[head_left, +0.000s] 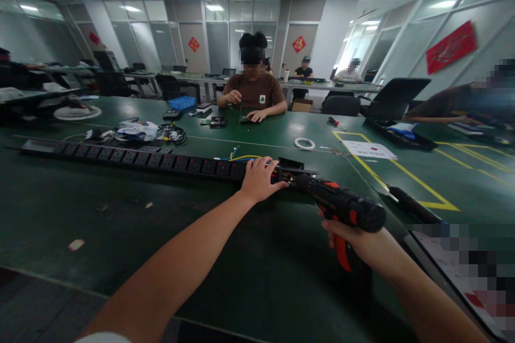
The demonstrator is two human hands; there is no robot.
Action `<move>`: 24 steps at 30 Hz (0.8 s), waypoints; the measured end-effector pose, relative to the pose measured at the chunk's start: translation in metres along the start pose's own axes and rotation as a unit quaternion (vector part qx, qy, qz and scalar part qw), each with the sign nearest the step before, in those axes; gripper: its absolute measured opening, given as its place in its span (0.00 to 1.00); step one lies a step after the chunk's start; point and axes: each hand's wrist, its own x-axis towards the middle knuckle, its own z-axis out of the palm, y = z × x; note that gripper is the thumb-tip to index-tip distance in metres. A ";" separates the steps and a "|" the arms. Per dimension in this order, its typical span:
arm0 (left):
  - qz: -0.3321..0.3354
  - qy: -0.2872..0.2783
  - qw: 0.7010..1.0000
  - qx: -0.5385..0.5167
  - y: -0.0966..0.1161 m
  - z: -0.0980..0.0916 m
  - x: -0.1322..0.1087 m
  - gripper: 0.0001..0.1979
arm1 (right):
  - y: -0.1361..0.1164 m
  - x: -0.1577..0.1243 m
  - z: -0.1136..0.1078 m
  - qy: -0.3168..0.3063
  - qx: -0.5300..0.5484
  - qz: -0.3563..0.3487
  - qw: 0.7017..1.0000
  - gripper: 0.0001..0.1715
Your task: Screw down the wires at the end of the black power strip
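Note:
A long black power strip (177, 165) with a row of sockets lies across the green table. My left hand (261, 181) is closed over it near its right end, fingers over the far side and thumb along the near side. In my right hand (352, 233) is a black and orange cordless drill (341, 201), its nose pointing left at the strip's open end. Small metal parts and wires show there; whether the bit touches them I cannot tell. Blue and yellow wires (237, 156) stick out behind the strip.
Beyond the strip lie a white ring (304, 143), a bundle of cables (173, 133) and a blue basket (182, 103). A person (252, 88) works across the table. At right are a black tool (416, 205), a paper sheet (368, 149) and a black tray (398, 134).

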 end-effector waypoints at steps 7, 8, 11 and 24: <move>0.015 0.016 1.000 -0.009 0.014 -0.002 0.006 0.19 | -0.005 -0.005 -0.002 -0.003 -0.005 -0.008 1.000 0.25; 0.015 0.013 1.000 -0.010 0.014 -0.001 0.006 0.20 | -0.005 -0.005 -0.002 -0.004 -0.005 -0.011 1.000 0.25; 0.014 0.016 1.000 -0.008 0.014 0.000 0.007 0.22 | -0.004 -0.007 -0.005 -0.001 -0.002 -0.015 1.000 0.26; -0.004 -0.008 1.000 -0.024 0.019 -0.013 0.010 0.11 | 0.008 -0.009 -0.014 -0.027 0.021 -0.028 0.999 0.30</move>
